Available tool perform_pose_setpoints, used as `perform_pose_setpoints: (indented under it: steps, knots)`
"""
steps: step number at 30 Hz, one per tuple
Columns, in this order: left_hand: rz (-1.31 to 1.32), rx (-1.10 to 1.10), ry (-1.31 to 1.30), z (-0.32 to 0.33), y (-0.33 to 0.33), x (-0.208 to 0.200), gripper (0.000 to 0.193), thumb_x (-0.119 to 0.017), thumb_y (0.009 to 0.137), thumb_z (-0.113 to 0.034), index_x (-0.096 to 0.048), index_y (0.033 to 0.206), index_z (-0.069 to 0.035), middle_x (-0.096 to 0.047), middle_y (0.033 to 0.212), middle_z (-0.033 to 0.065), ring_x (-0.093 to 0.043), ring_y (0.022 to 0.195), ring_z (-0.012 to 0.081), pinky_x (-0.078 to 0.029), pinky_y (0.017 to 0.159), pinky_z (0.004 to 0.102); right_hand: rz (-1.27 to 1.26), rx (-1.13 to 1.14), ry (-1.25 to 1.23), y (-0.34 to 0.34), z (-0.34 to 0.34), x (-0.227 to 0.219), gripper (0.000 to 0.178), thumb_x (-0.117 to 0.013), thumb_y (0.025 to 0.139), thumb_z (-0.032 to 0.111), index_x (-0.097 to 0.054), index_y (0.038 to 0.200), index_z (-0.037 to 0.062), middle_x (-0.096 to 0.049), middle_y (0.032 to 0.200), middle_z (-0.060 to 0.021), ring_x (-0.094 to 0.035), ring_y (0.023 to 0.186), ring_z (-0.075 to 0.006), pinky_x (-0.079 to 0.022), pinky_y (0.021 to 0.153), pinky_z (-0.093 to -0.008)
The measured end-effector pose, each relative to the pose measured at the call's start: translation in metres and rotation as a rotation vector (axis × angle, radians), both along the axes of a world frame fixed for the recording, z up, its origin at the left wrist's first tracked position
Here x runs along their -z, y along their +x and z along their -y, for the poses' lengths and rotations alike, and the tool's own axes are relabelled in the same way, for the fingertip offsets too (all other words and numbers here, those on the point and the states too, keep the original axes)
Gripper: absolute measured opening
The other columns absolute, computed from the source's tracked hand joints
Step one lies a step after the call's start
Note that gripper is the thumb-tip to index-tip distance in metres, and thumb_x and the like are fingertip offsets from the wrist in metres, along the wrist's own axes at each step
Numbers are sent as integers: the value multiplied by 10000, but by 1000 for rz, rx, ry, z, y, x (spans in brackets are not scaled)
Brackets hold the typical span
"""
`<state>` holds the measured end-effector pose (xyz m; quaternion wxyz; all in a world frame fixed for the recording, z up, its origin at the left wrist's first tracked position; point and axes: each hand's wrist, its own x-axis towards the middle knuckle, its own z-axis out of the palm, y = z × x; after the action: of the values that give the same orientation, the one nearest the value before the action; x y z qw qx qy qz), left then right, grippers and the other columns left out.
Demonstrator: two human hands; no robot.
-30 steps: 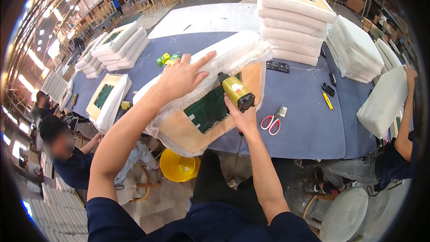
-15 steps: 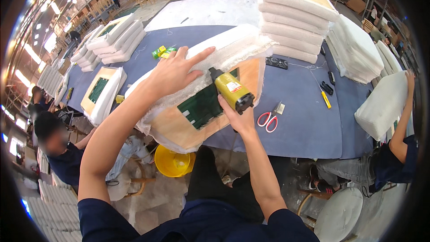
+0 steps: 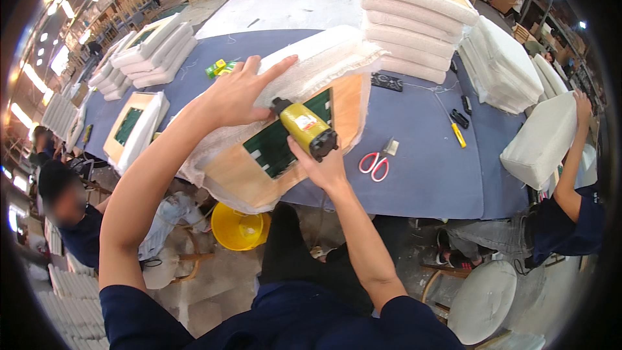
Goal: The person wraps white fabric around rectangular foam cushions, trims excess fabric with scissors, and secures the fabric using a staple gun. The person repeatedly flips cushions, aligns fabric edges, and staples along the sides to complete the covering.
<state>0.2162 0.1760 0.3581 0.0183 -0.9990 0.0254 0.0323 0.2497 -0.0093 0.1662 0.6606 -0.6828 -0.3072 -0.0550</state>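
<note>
A seat cushion [image 3: 227, 183] lies tilted underside up on the near edge of the table. Its plywood base has a dark green webbing panel [image 3: 275, 152] in the middle, and off-white fabric [image 3: 324, 63] is folded over its far edge. My left hand [image 3: 243, 94] lies on that folded fabric with fingers apart. A yellow and black staple gun [image 3: 304, 124] is gripped in my right hand [image 3: 324, 167], which is closed round it. The gun's black nose points at the fabric edge close to my left thumb; whether it touches is unclear.
On the blue-covered table [image 3: 427, 162] are red-handled scissors [image 3: 376, 163], a yellow-handled screwdriver [image 3: 459, 136] and small green-yellow boxes [image 3: 220, 68]. Cushion stacks [image 3: 411, 26] stand behind. A yellow bucket [image 3: 236, 227] sits below. Co-workers flank me, one handling a pale cushion [image 3: 544, 139].
The staple gun in my right hand has shifted left along the fabric edge, nearer my left thumb. My view has shifted slightly, moving the whole scene left and up.
</note>
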Motion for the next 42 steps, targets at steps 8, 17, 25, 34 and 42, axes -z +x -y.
perform_pose_setpoints:
  steps: [8, 17, 25, 34, 42]
  knots:
    - [98, -49, -205, -72, -15, 23, 595, -412, 1179, -377, -268, 1754, -326, -451, 1697, 206, -491, 1501, 451, -385, 1256, 529, -73, 7, 57, -4, -23, 21, 395, -855, 893, 174, -717, 1178, -62, -810, 1005, -190, -803, 918, -317, -600, 833, -377]
    - [225, -20, 59, -48, -34, 27, 661, -561, 1129, -403, -277, 1725, -439, -600, 1353, 303, -668, 1184, 523, -575, 988, 582, 65, 15, 13, -10, -7, 7, 342, -859, 911, 159, -739, 1143, -61, -811, 961, -173, -805, 895, -252, -598, 815, -360]
    - [220, 3, 99, -41, -32, 29, 704, -613, 1107, -401, -273, 1717, -486, -553, 1416, 322, -653, 1229, 545, -584, 1010, 582, 23, -48, 134, -14, -16, -20, 250, -828, 922, 137, -734, 1055, -52, -808, 924, -159, -796, 822, -260, -589, 780, -362]
    - [204, -1, 87, -43, -37, 25, 825, -705, 1047, -352, -253, 1725, -479, -534, 1448, 308, -614, 1289, 552, -545, 1068, 599, 55, -79, 136, -20, -30, -17, 279, -848, 876, 110, -748, 1070, -63, -805, 928, -175, -803, 829, -300, -606, 786, -370]
    - [69, -99, -60, -30, -40, 9, 974, -769, 946, -247, -242, 1763, -306, -471, 1629, 278, -455, 1513, 489, -372, 1274, 552, 32, -97, 59, -32, -28, -21, 289, -843, 885, 150, -711, 1066, -33, -793, 908, -182, -794, 868, -365, -599, 761, -407]
